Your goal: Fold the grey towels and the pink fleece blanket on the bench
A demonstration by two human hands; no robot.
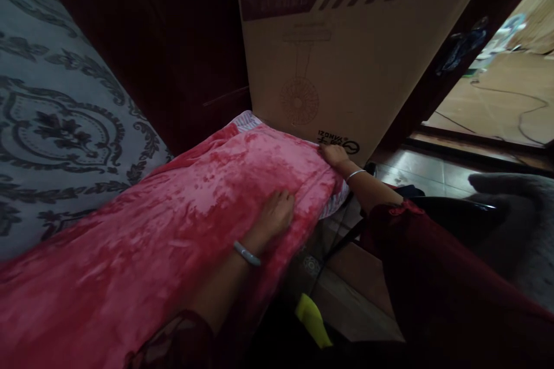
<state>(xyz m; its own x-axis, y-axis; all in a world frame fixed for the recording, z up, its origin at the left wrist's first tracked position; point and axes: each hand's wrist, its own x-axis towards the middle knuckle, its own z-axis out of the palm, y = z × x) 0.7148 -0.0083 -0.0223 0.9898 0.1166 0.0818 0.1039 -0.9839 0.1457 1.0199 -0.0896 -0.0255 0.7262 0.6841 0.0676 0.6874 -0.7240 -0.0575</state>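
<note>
A pink and red plush blanket (pixel 208 202) stretches from the lower left toward a cardboard box. Striped cloth (pixel 246 121) shows from beneath its far corner and its right edge. My left hand (pixel 277 213), with a grey bangle at the wrist, lies on the blanket near its right side, fingers curled closed into the fabric. Farther off, my right hand (pixel 335 155), wearing a thin silver bracelet, is closed on the blanket's far right corner, close to the box. The fingertips of my right hand are partly hidden.
The tall cardboard box (pixel 363 52), printed with a fan drawing, stands just beyond the blanket. Patterned wallpaper (pixel 69 127) and dark red wood (pixel 173 40) flank the left. A yellow object (pixel 312 320) sits low in front. Grey fluffy fabric (pixel 519 207) and a doorway are at right.
</note>
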